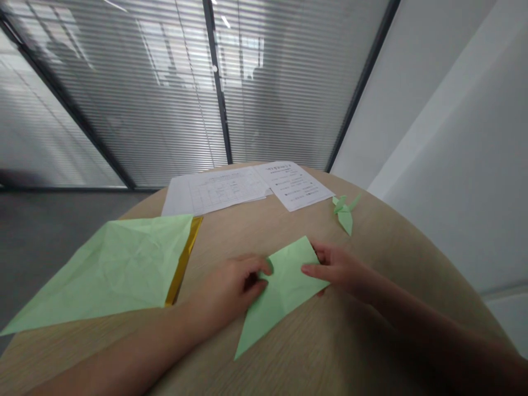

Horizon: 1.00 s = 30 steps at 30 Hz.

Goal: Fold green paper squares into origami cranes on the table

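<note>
A folded sheet of light green paper (284,280) is held between my two hands above the wooden table. My left hand (239,283) has its thumb and fingers curled at the paper's left edge, closed on it. On the opposite edge, my right hand (336,269) pinches the sheet, thumb on top and the other fingers mostly hidden beneath. One pointed corner of the paper reaches down toward me. Faint creases run across its surface. Beyond my right hand lies a small folded green paper crane (344,213).
At left, a large creased green sheet (136,264) rests over a gold-edged flat item (184,261). Printed white papers (223,190) and another printed page (292,184) lie at the far side of the round wooden table (396,247). Glass panels with blinds (173,110) stand behind.
</note>
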Each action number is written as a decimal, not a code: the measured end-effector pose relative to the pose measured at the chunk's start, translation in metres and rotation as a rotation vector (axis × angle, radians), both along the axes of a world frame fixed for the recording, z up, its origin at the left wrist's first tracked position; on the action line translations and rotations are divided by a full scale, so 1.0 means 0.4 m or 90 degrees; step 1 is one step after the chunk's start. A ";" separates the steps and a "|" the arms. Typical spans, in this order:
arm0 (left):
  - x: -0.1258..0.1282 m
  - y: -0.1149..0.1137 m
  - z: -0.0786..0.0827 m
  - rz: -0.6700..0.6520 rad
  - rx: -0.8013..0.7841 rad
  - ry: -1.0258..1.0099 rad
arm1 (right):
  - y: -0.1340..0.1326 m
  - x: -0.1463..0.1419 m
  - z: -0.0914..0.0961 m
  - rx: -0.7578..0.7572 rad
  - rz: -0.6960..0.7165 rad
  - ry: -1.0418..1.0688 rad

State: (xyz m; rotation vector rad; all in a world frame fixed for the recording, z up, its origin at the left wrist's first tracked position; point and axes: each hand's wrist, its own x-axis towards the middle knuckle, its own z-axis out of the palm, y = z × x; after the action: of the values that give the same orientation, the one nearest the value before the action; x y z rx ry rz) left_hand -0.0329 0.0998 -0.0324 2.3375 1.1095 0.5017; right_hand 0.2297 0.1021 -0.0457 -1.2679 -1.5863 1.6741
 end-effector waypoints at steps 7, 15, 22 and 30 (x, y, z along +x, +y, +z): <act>0.023 -0.055 0.028 -0.103 0.182 0.224 | -0.028 0.000 -0.017 0.269 0.000 -0.305; 0.030 -0.053 0.015 -0.141 0.188 0.264 | -0.028 -0.011 -0.015 0.388 -0.056 -0.424; 0.027 -0.051 0.004 -0.142 0.223 0.264 | -0.031 -0.012 -0.023 0.483 -0.040 -0.434; 0.017 -0.028 -0.014 -0.043 0.231 0.262 | -0.044 -0.004 -0.024 0.604 0.157 -0.292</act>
State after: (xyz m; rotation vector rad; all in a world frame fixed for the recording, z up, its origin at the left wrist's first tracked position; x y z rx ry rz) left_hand -0.0261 0.0887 -0.0382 2.8775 1.1903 0.2116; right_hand 0.2281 0.0844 -0.0552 -0.9682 -2.4461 0.5304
